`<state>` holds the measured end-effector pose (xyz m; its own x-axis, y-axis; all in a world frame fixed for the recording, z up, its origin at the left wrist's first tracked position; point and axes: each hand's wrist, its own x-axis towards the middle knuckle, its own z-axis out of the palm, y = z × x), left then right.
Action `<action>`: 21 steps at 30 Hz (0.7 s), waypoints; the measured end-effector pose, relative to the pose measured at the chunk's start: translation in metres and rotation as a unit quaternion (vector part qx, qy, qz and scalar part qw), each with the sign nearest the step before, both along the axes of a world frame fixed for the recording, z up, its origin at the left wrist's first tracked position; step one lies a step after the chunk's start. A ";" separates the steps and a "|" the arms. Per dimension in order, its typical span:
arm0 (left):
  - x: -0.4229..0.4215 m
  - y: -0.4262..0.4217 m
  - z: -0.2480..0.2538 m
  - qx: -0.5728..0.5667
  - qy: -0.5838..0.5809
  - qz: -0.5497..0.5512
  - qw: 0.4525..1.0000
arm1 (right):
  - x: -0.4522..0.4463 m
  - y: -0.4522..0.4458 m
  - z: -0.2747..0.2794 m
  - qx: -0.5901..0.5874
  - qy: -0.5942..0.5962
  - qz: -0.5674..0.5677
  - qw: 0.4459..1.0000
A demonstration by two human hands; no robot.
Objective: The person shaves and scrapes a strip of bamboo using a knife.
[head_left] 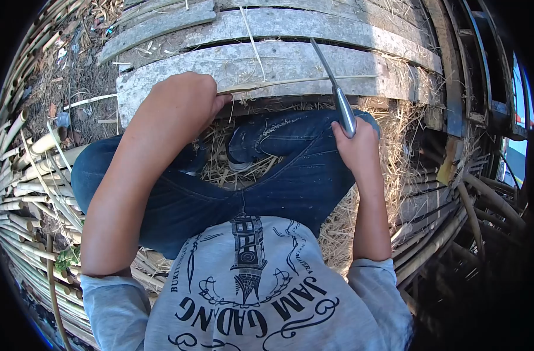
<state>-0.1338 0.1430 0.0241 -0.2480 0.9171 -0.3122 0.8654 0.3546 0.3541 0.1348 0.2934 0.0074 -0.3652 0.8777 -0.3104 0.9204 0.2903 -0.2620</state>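
My left hand (188,96) is closed around one end of a thin, pale bamboo strip (290,82). The strip stretches to the right across the front plank of a weathered wooden platform (179,70). In my right hand (360,143) is a knife (344,108) with a shiny metal handle, its narrow blade pointing up and slightly left over the planks. The blade crosses the strip near its right part; whether the two touch, I cannot tell. The fingers of my left hand are partly hidden behind its back.
Another thin strip (253,44) lies across the planks. Bamboo poles (30,190) are piled on the left. Straw-like shavings (395,140) cover the ground around my bent legs (278,181). Dark wooden framing (454,76) stands at the right.
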 end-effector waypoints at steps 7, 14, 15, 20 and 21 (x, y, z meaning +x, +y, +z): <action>0.000 -0.015 -0.005 -0.033 -0.053 0.014 0.998 | -0.004 -0.022 -0.015 -0.007 -0.017 0.062 0.998; 0.009 -0.007 -0.005 -0.021 -0.064 0.020 0.998 | 0.007 -0.001 -0.011 0.058 -0.081 0.055 0.994; 0.008 -0.009 -0.006 -0.005 -0.055 0.018 0.998 | 0.011 0.005 -0.013 0.056 -0.080 0.057 0.994; -0.013 -0.024 0.006 -0.027 -0.037 0.024 0.999 | 0.077 0.071 -0.005 0.111 -0.167 -0.098 0.975; -0.012 -0.024 0.005 -0.025 -0.030 0.021 0.999 | 0.077 0.068 0.001 0.106 -0.175 -0.085 0.975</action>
